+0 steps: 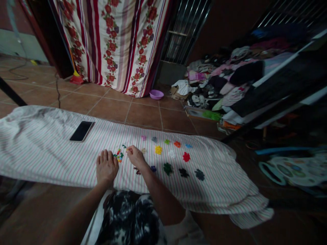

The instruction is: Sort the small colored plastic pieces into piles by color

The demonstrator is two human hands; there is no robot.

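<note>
My left hand [107, 166] lies palm down on the striped cloth [63, 163], fingers stretched out, beside a mixed pile of small coloured pieces [119, 155]. Just right of that pile, my right hand [135, 156] has thumb and forefinger pinched together; what they hold is too small to make out. Small heaps sorted by colour spread to the right, among them yellow pieces [158, 149], red pieces [186, 156], white pieces [172, 154], dark green pieces [168, 168] and black pieces [183, 173]. My right forearm partly covers the brown pieces [137, 171] and dark blue pieces [153, 168].
A phone [81, 131] rests on the cloth at the left. Beyond the table are a floral curtain [109, 44], a purple basin [156, 94] and a broom [76, 76]. Clothes [217, 78] are heaped at the right, above a white plastic item with a handle [293, 170].
</note>
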